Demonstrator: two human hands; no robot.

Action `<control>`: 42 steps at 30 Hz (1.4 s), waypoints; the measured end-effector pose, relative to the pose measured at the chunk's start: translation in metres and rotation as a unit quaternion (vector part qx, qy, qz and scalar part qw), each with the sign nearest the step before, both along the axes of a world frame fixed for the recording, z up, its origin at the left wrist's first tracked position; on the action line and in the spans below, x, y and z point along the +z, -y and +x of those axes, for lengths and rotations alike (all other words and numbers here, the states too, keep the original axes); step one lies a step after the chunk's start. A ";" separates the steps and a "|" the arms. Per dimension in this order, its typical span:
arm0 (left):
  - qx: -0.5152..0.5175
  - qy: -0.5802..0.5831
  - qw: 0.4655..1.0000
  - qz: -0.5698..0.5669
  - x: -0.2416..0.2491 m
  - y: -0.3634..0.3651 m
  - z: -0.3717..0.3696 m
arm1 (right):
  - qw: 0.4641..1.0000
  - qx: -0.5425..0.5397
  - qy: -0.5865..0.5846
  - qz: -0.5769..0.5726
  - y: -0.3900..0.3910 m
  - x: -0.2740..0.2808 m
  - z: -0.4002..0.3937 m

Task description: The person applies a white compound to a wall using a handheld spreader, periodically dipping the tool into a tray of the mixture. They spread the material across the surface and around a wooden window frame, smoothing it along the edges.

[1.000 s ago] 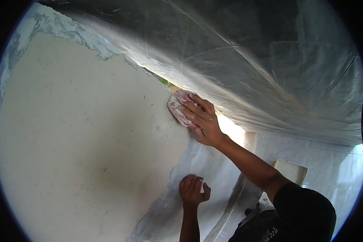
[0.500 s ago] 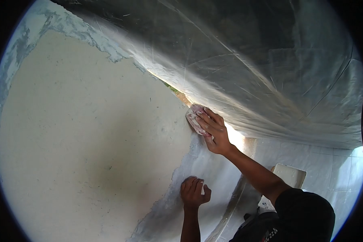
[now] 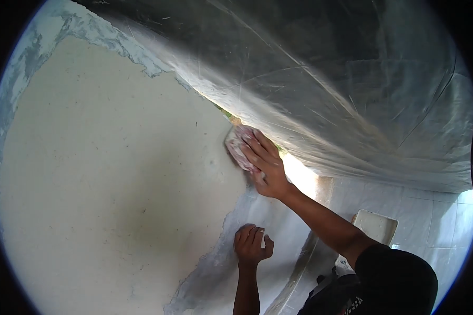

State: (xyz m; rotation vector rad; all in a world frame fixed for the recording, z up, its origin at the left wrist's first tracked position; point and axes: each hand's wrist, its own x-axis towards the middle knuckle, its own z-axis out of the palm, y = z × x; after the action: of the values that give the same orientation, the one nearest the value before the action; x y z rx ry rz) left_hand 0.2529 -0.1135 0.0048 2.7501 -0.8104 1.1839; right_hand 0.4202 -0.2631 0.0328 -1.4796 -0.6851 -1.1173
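My right hand (image 3: 268, 165) is pressed flat over a crumpled reddish rag (image 3: 240, 147) smeared with white, at the edge of the pale wall (image 3: 115, 157). The rag lies against the wall surface where it meets the plastic sheeting. Lower down, my left hand (image 3: 251, 244) rests by the bluish-grey band (image 3: 215, 262) along the wall's border. Its fingers are curled and a small whitish bit shows between fingers and thumb; I cannot make out what it is.
Translucent plastic sheeting (image 3: 326, 94) hangs across the upper right, with a bright gap along its edge. A white tray (image 3: 376, 226) stands at the lower right on the sheeted floor (image 3: 415, 210). Patchy grey-white plaster (image 3: 105, 39) borders the wall's upper left.
My right hand and the rag have moved left and slightly up along the wall's edge. My left hand is nearly where it was.
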 end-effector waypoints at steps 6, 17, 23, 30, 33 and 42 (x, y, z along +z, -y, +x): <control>-0.036 -0.020 0.998 -0.045 0.007 -0.002 -0.004 | 0.996 0.039 -0.017 -0.076 -0.002 -0.047 -0.034; -0.070 -0.061 0.989 -0.112 0.001 -0.016 -0.032 | 0.995 0.015 -0.101 0.010 -0.038 -0.026 -0.059; -0.068 -0.084 0.983 -0.148 -0.008 -0.031 -0.067 | 0.982 0.005 -0.161 0.099 -0.030 -0.018 -0.083; -0.104 -0.071 0.975 -0.182 -0.013 -0.043 -0.074 | 0.974 0.029 -0.219 0.058 -0.058 -0.003 -0.124; -0.122 -0.060 0.973 -0.187 -0.012 -0.042 -0.072 | 0.978 0.055 -0.195 0.042 -0.051 0.007 -0.147; -0.156 -0.039 0.974 -0.161 -0.015 -0.047 -0.070 | 0.983 0.005 -0.175 0.060 -0.066 0.046 -0.107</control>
State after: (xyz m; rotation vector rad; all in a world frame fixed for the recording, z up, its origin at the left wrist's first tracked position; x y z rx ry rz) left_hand 0.1831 -0.0661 -0.0106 2.2923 -0.9090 1.0320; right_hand 0.3133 -0.1967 0.0791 -1.5158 -0.3738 -0.8444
